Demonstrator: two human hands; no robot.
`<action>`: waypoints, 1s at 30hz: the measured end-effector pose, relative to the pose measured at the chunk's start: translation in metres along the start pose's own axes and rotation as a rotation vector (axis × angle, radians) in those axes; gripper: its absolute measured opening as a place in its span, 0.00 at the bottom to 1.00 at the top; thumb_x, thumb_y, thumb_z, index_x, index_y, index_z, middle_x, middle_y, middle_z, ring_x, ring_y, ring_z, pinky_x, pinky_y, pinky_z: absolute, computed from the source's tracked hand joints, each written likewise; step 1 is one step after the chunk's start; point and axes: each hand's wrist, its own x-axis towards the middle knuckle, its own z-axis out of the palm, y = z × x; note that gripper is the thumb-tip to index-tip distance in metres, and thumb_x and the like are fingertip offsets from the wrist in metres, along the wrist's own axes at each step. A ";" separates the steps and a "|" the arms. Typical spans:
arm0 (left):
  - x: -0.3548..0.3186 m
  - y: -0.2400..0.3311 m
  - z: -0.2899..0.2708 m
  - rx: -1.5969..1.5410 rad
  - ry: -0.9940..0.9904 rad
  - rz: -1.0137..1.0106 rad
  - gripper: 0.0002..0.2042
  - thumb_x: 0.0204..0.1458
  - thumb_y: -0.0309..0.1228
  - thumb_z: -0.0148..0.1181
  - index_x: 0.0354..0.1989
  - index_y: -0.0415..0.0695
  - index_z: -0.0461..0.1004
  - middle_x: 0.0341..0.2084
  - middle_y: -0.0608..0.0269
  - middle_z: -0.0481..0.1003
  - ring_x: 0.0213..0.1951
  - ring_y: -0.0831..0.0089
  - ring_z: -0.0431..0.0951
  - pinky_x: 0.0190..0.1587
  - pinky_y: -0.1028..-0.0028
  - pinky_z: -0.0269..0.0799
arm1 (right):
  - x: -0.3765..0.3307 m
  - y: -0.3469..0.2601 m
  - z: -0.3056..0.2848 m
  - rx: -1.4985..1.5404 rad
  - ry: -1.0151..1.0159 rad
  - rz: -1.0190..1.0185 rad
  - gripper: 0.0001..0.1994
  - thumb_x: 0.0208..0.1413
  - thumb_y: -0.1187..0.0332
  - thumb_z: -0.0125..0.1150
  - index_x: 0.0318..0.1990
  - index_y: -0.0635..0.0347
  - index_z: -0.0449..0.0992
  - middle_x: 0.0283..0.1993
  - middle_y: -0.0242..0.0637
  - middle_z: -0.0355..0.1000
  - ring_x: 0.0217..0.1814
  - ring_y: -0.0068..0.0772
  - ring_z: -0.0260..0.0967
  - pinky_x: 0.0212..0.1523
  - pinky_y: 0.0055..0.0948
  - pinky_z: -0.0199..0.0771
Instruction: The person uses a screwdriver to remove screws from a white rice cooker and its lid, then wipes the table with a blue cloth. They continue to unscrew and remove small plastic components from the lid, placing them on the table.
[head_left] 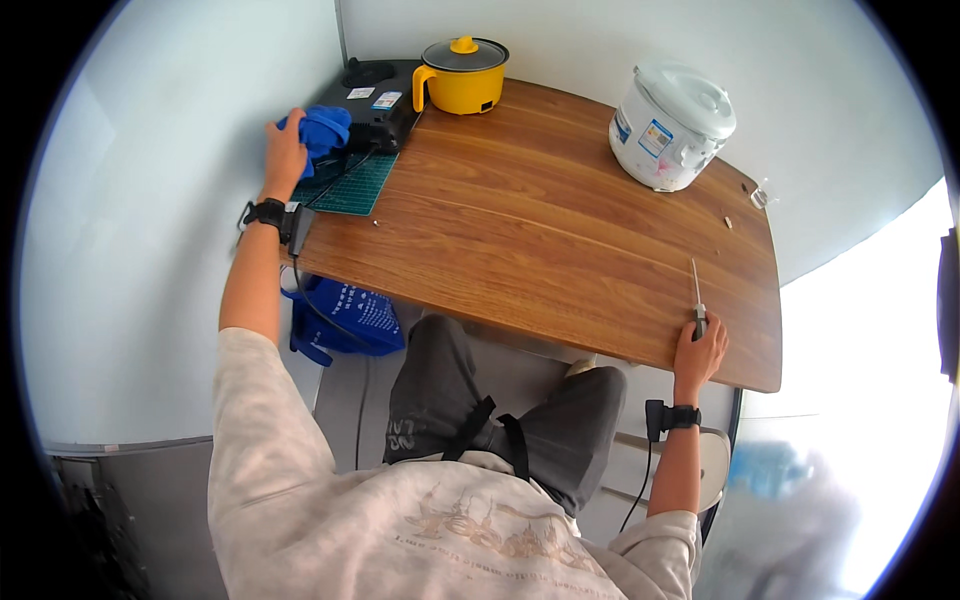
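At the far left of the table, my left hand (288,150) is closed on a bunched blue cloth (325,128). The cloth is beside a black box-shaped appliance (385,110) and over the far-left part of a green cutting mat (362,188). Near the table's right front edge, my right hand (704,347) is wrapped round the dark handle of a screwdriver (697,285). Its thin metal shaft points away from me over the tabletop. My fingers hide part of the handle.
On the wooden table (520,220), a yellow lidded pot (465,85) stands at the back and a white rice cooker (670,130) at the back right. Beyond the cooker lies a small clear cup (763,194). A blue bag (350,315) is below the table's left front edge.
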 end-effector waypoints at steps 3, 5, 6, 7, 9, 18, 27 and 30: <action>0.031 -0.008 -0.025 0.015 0.137 0.010 0.27 0.54 0.16 0.52 0.60 0.59 0.70 0.47 0.36 0.66 0.49 0.35 0.73 0.53 0.51 0.73 | 0.001 0.001 0.003 0.005 0.003 0.006 0.16 0.56 0.68 0.59 0.52 0.59 0.75 0.51 0.44 0.73 0.56 0.51 0.68 0.56 0.47 0.69; 0.045 0.004 -0.054 -0.069 0.271 0.073 0.27 0.57 0.20 0.50 0.63 0.62 0.71 0.50 0.37 0.67 0.49 0.37 0.73 0.55 0.52 0.72 | -0.001 0.005 0.002 -0.004 0.009 0.007 0.15 0.56 0.67 0.59 0.51 0.58 0.75 0.51 0.43 0.74 0.55 0.51 0.68 0.56 0.47 0.68; 0.046 0.020 -0.069 -0.093 0.320 0.093 0.26 0.57 0.22 0.51 0.63 0.63 0.70 0.51 0.38 0.67 0.50 0.38 0.74 0.56 0.53 0.72 | -0.002 0.004 0.000 -0.016 0.017 0.004 0.15 0.56 0.67 0.59 0.51 0.58 0.76 0.51 0.43 0.74 0.55 0.51 0.68 0.56 0.47 0.68; 0.051 0.039 -0.087 -0.112 0.378 0.115 0.26 0.58 0.24 0.51 0.64 0.64 0.70 0.53 0.38 0.68 0.51 0.39 0.74 0.57 0.54 0.71 | 0.000 0.003 0.000 -0.018 0.029 0.000 0.15 0.56 0.67 0.59 0.51 0.58 0.76 0.51 0.43 0.74 0.55 0.51 0.68 0.56 0.48 0.68; 0.059 0.066 -0.116 -0.203 0.481 0.230 0.25 0.59 0.28 0.53 0.65 0.65 0.70 0.54 0.41 0.69 0.53 0.42 0.75 0.59 0.56 0.71 | 0.000 0.006 0.002 -0.011 0.020 0.010 0.15 0.56 0.66 0.58 0.50 0.57 0.76 0.51 0.42 0.74 0.55 0.50 0.68 0.56 0.47 0.68; 0.017 0.237 -0.098 -0.868 0.041 0.157 0.20 0.60 0.37 0.55 0.59 0.43 0.71 0.52 0.44 0.76 0.53 0.53 0.78 0.59 0.62 0.70 | 0.000 0.007 0.006 -0.004 0.033 0.023 0.16 0.57 0.65 0.59 0.52 0.56 0.76 0.51 0.41 0.74 0.55 0.49 0.68 0.56 0.46 0.68; -0.093 0.328 0.063 -0.281 -0.748 0.318 0.35 0.57 0.54 0.60 0.73 0.65 0.57 0.71 0.26 0.49 0.73 0.30 0.45 0.71 0.43 0.51 | 0.001 0.005 0.005 0.022 0.029 0.031 0.15 0.57 0.65 0.59 0.52 0.56 0.75 0.51 0.41 0.73 0.55 0.48 0.68 0.56 0.45 0.68; -0.093 0.352 0.069 -0.197 -0.917 0.264 0.41 0.53 0.72 0.50 0.75 0.71 0.54 0.73 0.26 0.42 0.74 0.29 0.41 0.69 0.36 0.50 | 0.001 0.003 0.001 0.013 0.022 0.044 0.15 0.57 0.66 0.58 0.52 0.56 0.75 0.51 0.40 0.73 0.55 0.47 0.68 0.56 0.44 0.68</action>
